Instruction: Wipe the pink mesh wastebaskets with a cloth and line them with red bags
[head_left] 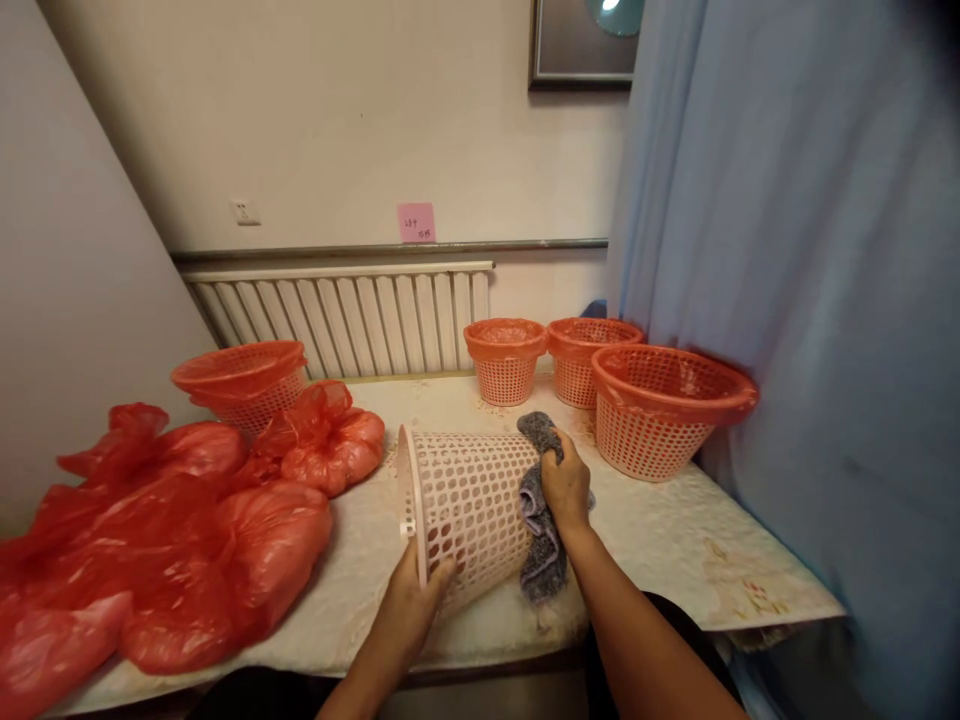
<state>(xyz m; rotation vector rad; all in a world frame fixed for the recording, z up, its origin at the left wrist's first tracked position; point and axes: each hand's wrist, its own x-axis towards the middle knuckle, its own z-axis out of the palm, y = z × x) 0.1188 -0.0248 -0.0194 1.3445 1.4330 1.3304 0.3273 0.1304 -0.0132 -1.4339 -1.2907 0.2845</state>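
Observation:
A pale pink plastic wastebasket [476, 490] with a lattice wall lies on its side above the table's front part, its rim toward the left. My left hand [420, 590] grips that rim at the lower left, thumb on the outer wall and the other fingers hidden. At the basket's base, my right hand [566, 482] is closed around a dark grey cloth [544, 560] and presses it against the bottom. Part of the cloth hangs down below the hand.
Several filled red plastic bags [187, 540] crowd the table's left side. Behind them stands a red-lined basket [247, 375]. Three more lined baskets, the nearest one [652, 430] largest, stand at the back right beside a blue curtain [810, 300]. A radiator [352, 315] lines the wall.

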